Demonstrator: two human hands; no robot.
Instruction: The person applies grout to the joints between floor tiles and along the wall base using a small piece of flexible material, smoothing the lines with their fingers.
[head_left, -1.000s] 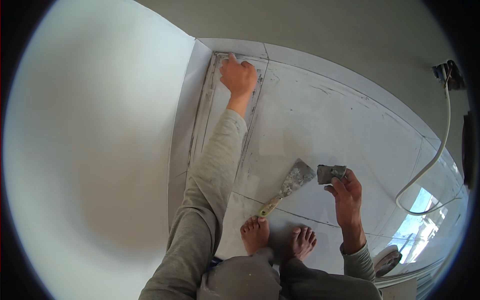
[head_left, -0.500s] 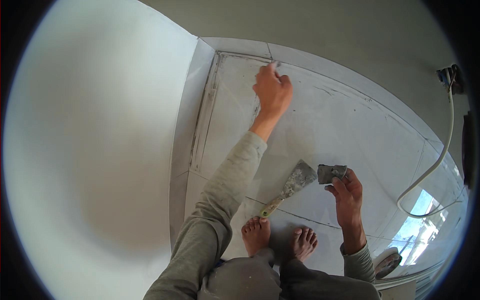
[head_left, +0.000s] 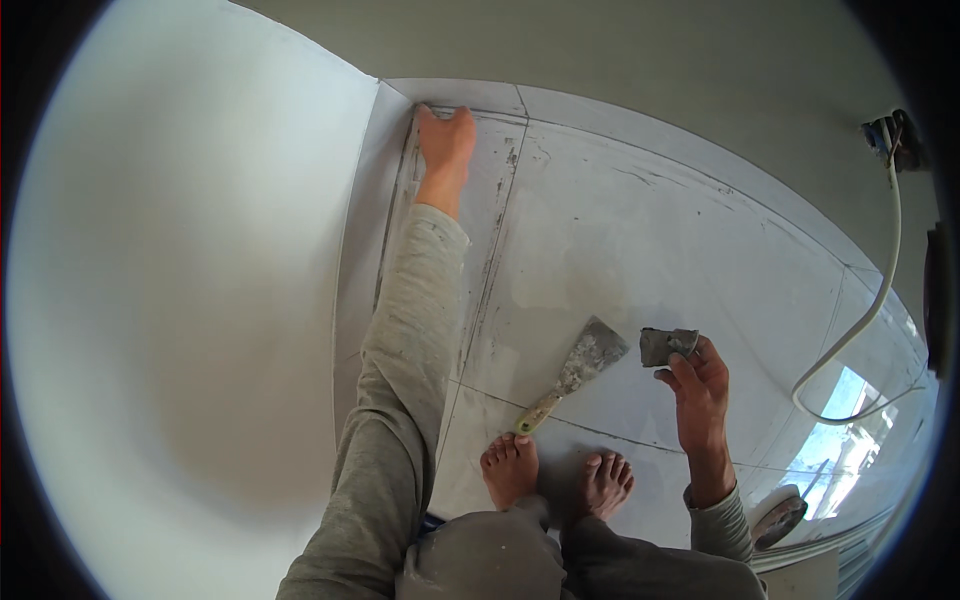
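My left hand (head_left: 446, 143) reaches to the far left corner of the light tiled floor (head_left: 640, 260). Its curled fingers are at the dark joint by the tile skirting (head_left: 450, 94); whatever they hold is hidden behind the hand. My right hand (head_left: 702, 392) is closed around one end of a small flat piece coated with grey paste (head_left: 660, 346), raised above the floor. Between my feet and that piece lies a putty knife (head_left: 592, 357), its blade smeared with grey paste and its handle toward my left foot.
A white wall (head_left: 200, 280) rises close on the left, and a grey-green wall (head_left: 640, 50) stands beyond the skirting. At the right, a white cable (head_left: 893, 230) hangs from a wall box (head_left: 893, 140) onto the floor. A round stained object (head_left: 780, 517) sits near my right forearm.
My left hand has moved left along the far joint into the corner. My right hand stays nearly in place with the paste-coated piece.
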